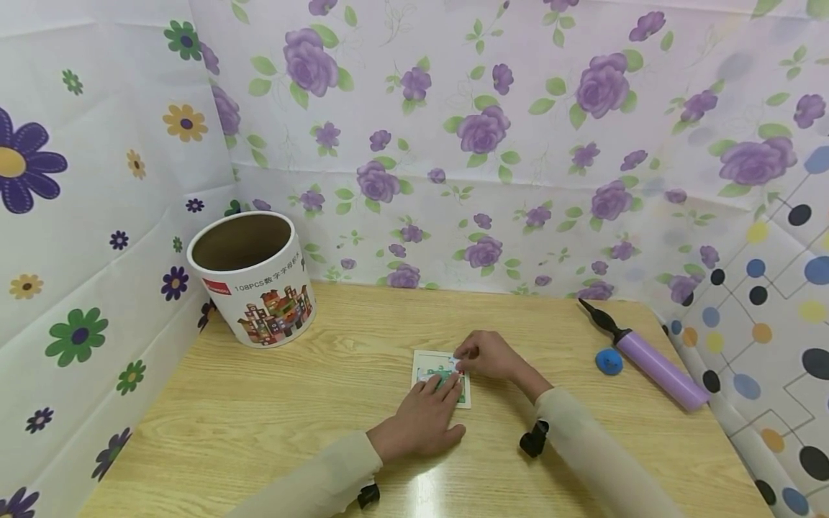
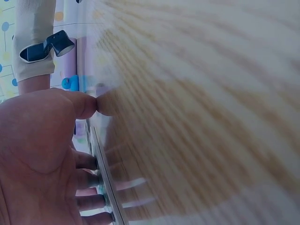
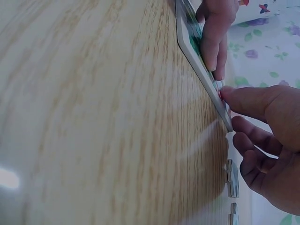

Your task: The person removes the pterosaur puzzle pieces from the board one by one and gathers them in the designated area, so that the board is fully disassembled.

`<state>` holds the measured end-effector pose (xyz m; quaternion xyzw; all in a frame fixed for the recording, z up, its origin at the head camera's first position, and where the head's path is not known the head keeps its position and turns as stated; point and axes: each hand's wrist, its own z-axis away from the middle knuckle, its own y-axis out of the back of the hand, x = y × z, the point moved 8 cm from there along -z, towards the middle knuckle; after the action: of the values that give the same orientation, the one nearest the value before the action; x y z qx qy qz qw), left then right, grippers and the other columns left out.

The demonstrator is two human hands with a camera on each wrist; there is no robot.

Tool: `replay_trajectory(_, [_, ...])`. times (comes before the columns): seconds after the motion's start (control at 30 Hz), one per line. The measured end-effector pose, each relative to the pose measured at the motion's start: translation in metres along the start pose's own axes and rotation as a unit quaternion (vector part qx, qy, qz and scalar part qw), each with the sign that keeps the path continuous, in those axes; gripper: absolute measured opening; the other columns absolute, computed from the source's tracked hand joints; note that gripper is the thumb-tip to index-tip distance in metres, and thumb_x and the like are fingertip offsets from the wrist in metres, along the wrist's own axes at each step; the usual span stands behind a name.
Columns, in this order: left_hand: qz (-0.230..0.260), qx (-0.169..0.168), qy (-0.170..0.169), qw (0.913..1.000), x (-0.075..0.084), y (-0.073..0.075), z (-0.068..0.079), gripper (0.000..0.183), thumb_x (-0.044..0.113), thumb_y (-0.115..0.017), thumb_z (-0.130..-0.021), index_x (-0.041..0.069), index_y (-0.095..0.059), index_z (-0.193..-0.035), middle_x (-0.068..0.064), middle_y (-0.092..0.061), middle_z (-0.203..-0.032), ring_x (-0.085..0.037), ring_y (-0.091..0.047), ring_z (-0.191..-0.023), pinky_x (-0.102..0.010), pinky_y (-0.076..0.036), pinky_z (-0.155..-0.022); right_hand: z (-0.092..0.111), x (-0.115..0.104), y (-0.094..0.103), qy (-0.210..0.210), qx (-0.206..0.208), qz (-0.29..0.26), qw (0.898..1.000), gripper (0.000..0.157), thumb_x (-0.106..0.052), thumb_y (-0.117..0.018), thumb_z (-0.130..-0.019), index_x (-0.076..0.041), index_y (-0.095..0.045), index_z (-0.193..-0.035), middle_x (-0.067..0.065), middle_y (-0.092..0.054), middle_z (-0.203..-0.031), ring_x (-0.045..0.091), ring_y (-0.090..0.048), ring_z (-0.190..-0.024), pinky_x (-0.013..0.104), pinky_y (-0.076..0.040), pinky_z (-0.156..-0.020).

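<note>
A small flat jigsaw puzzle board [image 1: 423,357] with a pale frame and a green picture lies on the table. My left hand [image 1: 427,419] rests on it with extended fingers, covering much of the picture. In the left wrist view, the fingers [image 2: 89,202] touch the board's face. At the board's far right corner, my right hand [image 1: 488,357] has bent fingers and pinches a small light-blue puzzle piece [image 1: 454,362], mostly hidden by the fingertips. The right thumb [image 3: 248,101] touches the board's face, seen from the right wrist.
Loose puzzle pieces [image 3: 233,178] lie beyond the right hand. A large white printed bucket [image 1: 259,288] stands at the back left. On the right are a purple hand pump [image 1: 660,368] and a round blue object [image 1: 609,361]. Patterned cloth [image 1: 414,144] borders the wooden table [image 1: 291,403].
</note>
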<state>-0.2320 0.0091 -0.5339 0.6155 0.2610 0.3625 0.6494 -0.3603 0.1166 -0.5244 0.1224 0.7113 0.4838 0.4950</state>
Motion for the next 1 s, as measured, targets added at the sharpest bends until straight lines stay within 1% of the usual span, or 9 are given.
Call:
replay_trajectory(0.2, [0.013, -0.006, 0.002, 0.9999, 0.001, 0.002, 0.001, 0.071, 0.051, -0.041, -0.105, 0.008, -0.031, -0.161, -0.016, -0.023, -0.168, -0.034, -0.028, -0.152, -0.05, -0.031, -0.119, 0.001, -0.001, 0.0, -0.011, 0.009, -0.006, 1.0, 0.009, -0.017, -0.082, -0.088, -0.017, -0.079, -0.097, -0.007, -0.068, -0.09, 0.009, -0.059, -0.076, 0.028, -0.051, -0.067])
replay_trajectory(0.3, [0.009, 0.007, 0.0, 0.9999, 0.002, 0.005, 0.002, 0.069, 0.049, -0.042, -0.105, 0.007, -0.034, -0.16, -0.016, -0.028, -0.166, -0.033, -0.031, -0.151, -0.049, -0.032, -0.119, 0.001, -0.002, 0.001, -0.016, 0.012, -0.015, 1.0, 0.007, -0.014, -0.079, -0.09, -0.018, -0.076, -0.096, -0.009, -0.067, -0.086, 0.009, -0.059, -0.077, 0.028, -0.051, -0.069])
replay_trajectory(0.37, [-0.003, 0.02, -0.009, 0.9998, 0.003, 0.006, 0.003, 0.069, 0.048, -0.044, -0.105, 0.005, -0.036, -0.159, -0.016, -0.032, -0.162, -0.033, -0.034, -0.149, -0.048, -0.034, -0.118, 0.002, -0.003, 0.002, -0.018, 0.012, -0.025, 0.999, 0.006, -0.013, -0.077, -0.092, -0.017, -0.075, -0.095, -0.009, -0.067, -0.085, 0.01, -0.06, -0.077, 0.029, -0.051, -0.069])
replay_trajectory(0.43, [-0.018, 0.034, -0.016, 0.9991, 0.005, 0.01, 0.004, 0.069, 0.048, -0.045, -0.104, 0.005, -0.038, -0.157, -0.015, -0.036, -0.158, -0.032, -0.037, -0.146, -0.046, -0.037, -0.116, 0.004, -0.004, 0.003, -0.018, 0.011, -0.034, 0.999, 0.005, -0.011, -0.074, -0.094, -0.016, -0.075, -0.096, -0.008, -0.068, -0.085, 0.01, -0.061, -0.078, 0.029, -0.052, -0.069])
replay_trajectory(0.53, [-0.035, 0.041, -0.023, 0.9983, 0.006, 0.013, 0.006, 0.069, 0.048, -0.046, -0.104, 0.004, -0.038, -0.156, -0.013, -0.038, -0.156, -0.031, -0.038, -0.144, -0.045, -0.039, -0.114, 0.007, -0.005, 0.007, -0.018, 0.013, -0.046, 0.999, 0.006, -0.011, -0.073, -0.095, -0.016, -0.075, -0.097, -0.007, -0.069, -0.088, 0.01, -0.063, -0.081, 0.029, -0.053, -0.072])
replay_trajectory(0.7, [-0.023, 0.021, -0.017, 0.9994, 0.005, 0.009, 0.01, 0.07, 0.05, -0.041, -0.106, 0.005, -0.033, -0.16, -0.012, -0.032, -0.164, -0.032, -0.032, -0.15, -0.049, -0.034, -0.117, 0.013, -0.003, 0.018, -0.02, 0.026, -0.054, 0.998, 0.01, -0.013, -0.071, -0.097, -0.018, -0.077, -0.103, -0.006, -0.072, -0.097, 0.01, -0.065, -0.088, 0.033, -0.055, -0.08])
replay_trajectory(0.8, [-0.004, 0.001, -0.002, 1.0, 0.003, 0.006, 0.012, 0.071, 0.052, -0.038, -0.107, 0.008, -0.029, -0.162, -0.009, -0.028, -0.167, -0.032, -0.027, -0.153, -0.051, -0.03, -0.119, 0.019, -0.001, 0.027, -0.028, 0.036, -0.056, 0.997, 0.013, -0.014, -0.071, -0.097, -0.018, -0.079, -0.106, -0.004, -0.074, -0.099, 0.011, -0.067, -0.086, 0.033, -0.056, -0.078])
replay_trajectory(0.9, [0.011, 0.005, 0.006, 0.9999, 0.002, 0.003, 0.012, 0.07, 0.052, -0.038, -0.107, 0.009, -0.029, -0.162, -0.009, -0.028, -0.167, -0.033, -0.027, -0.153, -0.052, -0.03, -0.119, 0.026, 0.004, 0.035, -0.029, 0.041, -0.064, 0.997, 0.015, -0.014, -0.071, -0.097, -0.016, -0.08, -0.109, -0.001, -0.076, -0.101, 0.013, -0.07, -0.081, 0.032, -0.058, -0.071])
replay_trajectory(1.0, [0.016, 0.017, 0.004, 0.9997, 0.001, 0.002, 0.012, 0.069, 0.051, -0.04, -0.107, 0.009, -0.031, -0.161, -0.01, -0.03, -0.167, -0.035, -0.029, -0.152, -0.054, -0.031, -0.118, 0.035, 0.01, 0.044, -0.033, 0.049, -0.07, 0.996, 0.017, -0.015, -0.071, -0.098, -0.016, -0.08, -0.111, 0.001, -0.077, -0.104, 0.014, -0.071, -0.082, 0.031, -0.058, -0.07])
